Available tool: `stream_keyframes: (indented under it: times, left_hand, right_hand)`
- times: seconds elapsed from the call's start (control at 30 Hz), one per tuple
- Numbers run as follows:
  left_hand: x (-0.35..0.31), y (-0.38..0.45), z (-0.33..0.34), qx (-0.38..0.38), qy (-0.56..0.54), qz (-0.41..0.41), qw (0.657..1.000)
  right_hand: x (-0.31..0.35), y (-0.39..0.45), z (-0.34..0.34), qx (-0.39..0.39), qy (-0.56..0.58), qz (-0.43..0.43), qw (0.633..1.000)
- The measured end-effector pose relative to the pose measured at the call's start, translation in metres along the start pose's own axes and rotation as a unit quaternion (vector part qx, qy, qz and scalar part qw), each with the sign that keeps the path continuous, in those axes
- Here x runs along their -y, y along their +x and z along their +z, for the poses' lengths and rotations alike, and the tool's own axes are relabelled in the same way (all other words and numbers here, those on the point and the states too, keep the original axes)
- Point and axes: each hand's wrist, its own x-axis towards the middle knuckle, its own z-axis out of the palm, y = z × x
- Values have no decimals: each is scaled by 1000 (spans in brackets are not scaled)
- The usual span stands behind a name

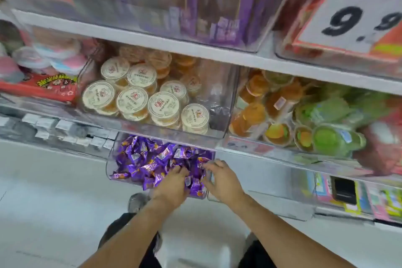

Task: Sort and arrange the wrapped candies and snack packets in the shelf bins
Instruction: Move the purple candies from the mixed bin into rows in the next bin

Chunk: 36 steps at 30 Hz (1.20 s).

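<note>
At the far left of the lower shelf lie silver packets [65, 130], blurred and untouched. Next to them sits the clear bin [112, 159], holding a loose heap of purple candies [150, 159] that fills it up to the front lip.

The left hand [171, 185] is down in the heap near the front of the bin. Its fingers curl into the wrappers and seem to be gathering a small clutch, though the fingertips are buried, so the hold cannot be confirmed. Just beside it, the right hand [219, 178] rests over the bin's right front corner with fingers spread and relaxed, touching candies and gripping nothing.

These candies should be light and small, each a hard lump in slick, crinkly foil. They will slide over one another and spill easily over the low front edge. Scooping from underneath with cupped fingers suits them better than pinching. A single piece is best taken by its twisted wrapper end. They are not fragile, so firm raking should do no harm.
</note>
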Motion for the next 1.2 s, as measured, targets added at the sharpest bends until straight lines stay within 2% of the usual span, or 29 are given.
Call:
stream_keyframes:
  times: [0.03,0.13,0.17,0.27,0.37,0.5,0.57,0.67,0.8,0.97,1.1,1.13,1.2]
  left_hand:
    - [0,5,4,-16,7,17,1000]
    - [9,27,23,-142,25,65,987]
    - [15,32,33,-158,22,81,984]
    - [32,45,50,-175,-15,126,976]
    - [32,36,43,-209,-25,154,965]
    - [32,8,25,-184,-88,153,967]
    - [36,-3,21,-204,-107,144,962]
    - [40,-15,11,-210,-163,144,953]
    - [26,-26,2,-140,-281,158,936]
    - [-9,-16,13,-66,-482,170,857]
    - [-17,-4,31,-118,-584,204,777]
    - [-17,0,35,-130,-586,211,771]
    - [-20,3,42,-122,-561,238,784]
  right_hand:
    - [-5,6,8,-15,5,-31,999]
    - [-19,27,26,-77,-41,-99,991]
    - [-25,32,35,-101,-39,-110,988]
    - [-37,37,63,-195,24,-126,972]
    - [-41,34,78,-270,35,-147,951]
    - [-28,5,83,-313,133,-118,933]
    - [-18,-14,84,-329,193,-97,919]
    - [-14,-30,76,-312,275,-57,907]
    - [-13,-48,49,-263,439,-18,859]
    - [-20,-53,26,-222,505,9,834]
    - [-38,-51,31,-190,583,54,788]
    - [-43,-50,30,-187,598,58,777]
    - [-49,-50,24,-181,608,64,770]
